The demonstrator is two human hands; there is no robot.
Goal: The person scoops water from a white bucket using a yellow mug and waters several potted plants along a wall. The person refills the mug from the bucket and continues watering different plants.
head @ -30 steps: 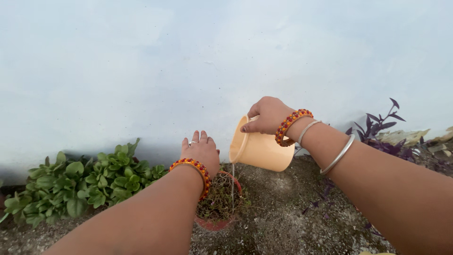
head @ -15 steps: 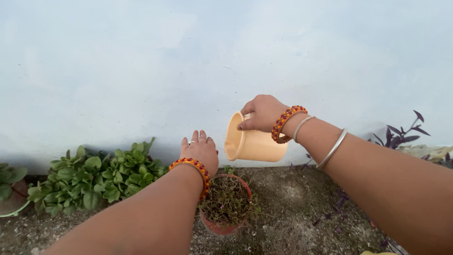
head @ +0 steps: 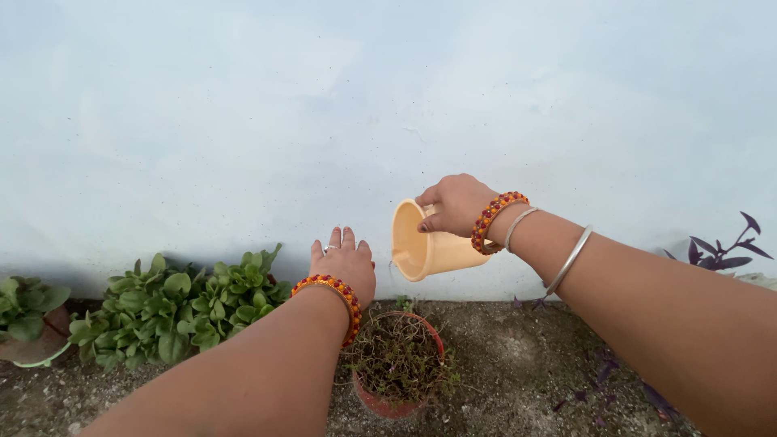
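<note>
- Right hand (head: 455, 204) is closed over the rim and far side of a peach plastic mug (head: 429, 248), tipped well over so its mouth faces left
- The mug hangs in the air above and a little right of a small red clay pot (head: 394, 402) on the ground, close to the pale wall (head: 324, 105)
- Whether any water is leaving the lip is too faint to tell
- Left hand (head: 344, 263) is open, fingers stretched flat toward the wall, holding nothing; it hovers just over the pot's back rim
- The pot carries a thin, wiry plant (head: 396, 360), and it looks brittle
- My read: the mug is light, stiff plastic, slick if wet, so a grip across rim or handle suits it; the handle itself is hidden by the hand
- The clay pot looks heavier and chippable; best taken by both sides of the body, not the stems
- Leafy green plants (head: 170, 311) sit left, a purple-leaved plant (head: 720, 251) right
</note>
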